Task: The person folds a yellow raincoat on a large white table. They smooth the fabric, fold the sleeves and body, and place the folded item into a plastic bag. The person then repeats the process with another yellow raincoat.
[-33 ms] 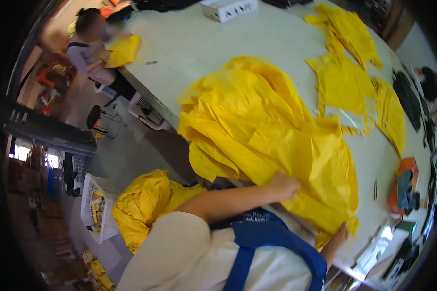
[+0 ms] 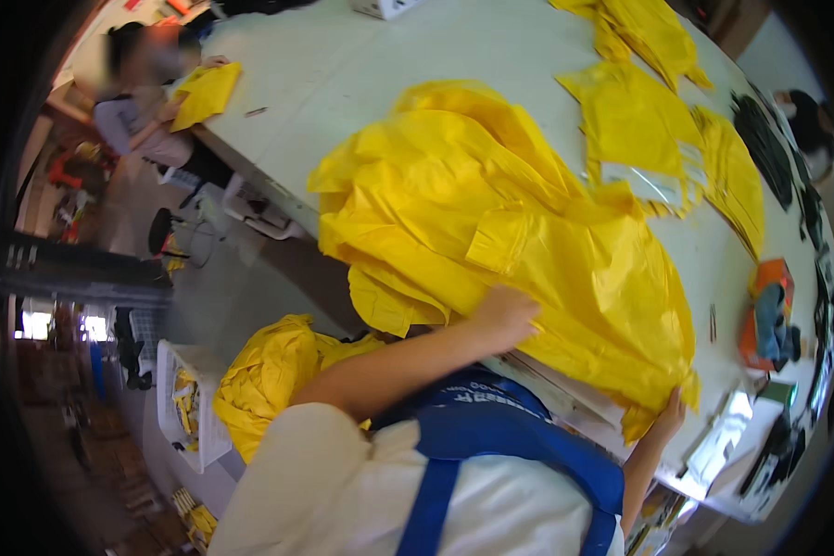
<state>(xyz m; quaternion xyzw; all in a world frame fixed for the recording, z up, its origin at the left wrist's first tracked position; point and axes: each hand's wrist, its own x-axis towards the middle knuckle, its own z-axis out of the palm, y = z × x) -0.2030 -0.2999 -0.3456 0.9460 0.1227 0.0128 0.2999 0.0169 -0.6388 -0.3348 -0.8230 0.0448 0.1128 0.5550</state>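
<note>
A large, shiny yellow garment [image 2: 435, 190] lies bunched and spread over the near edge of the table, with a squarish flap showing on its upper face. My left hand [image 2: 508, 315] is closed in a fist on its near edge, gathering the fabric. At the garment's near right corner, my right hand [image 2: 669, 414] grips the hem, its fingers partly hidden by cloth. Below the table edge, to the left of my left forearm, hangs or rests another yellow heap of fabric [image 2: 264, 375]; what bears it is hidden.
More yellow garments [image 2: 630, 116] lie on the white table [image 2: 315, 65], one with a clear plastic piece. An orange box [image 2: 771, 278] with a blue-grey cloth stands at right. A white basket [image 2: 167, 408] is on the floor at left. A person handles yellow cloth [image 2: 208, 94] at the far left corner.
The view has shifted, so the table sits higher in the picture. The flap on the garment has come into sight. My left hand has moved slightly left along the cloth; both hands keep their grip.
</note>
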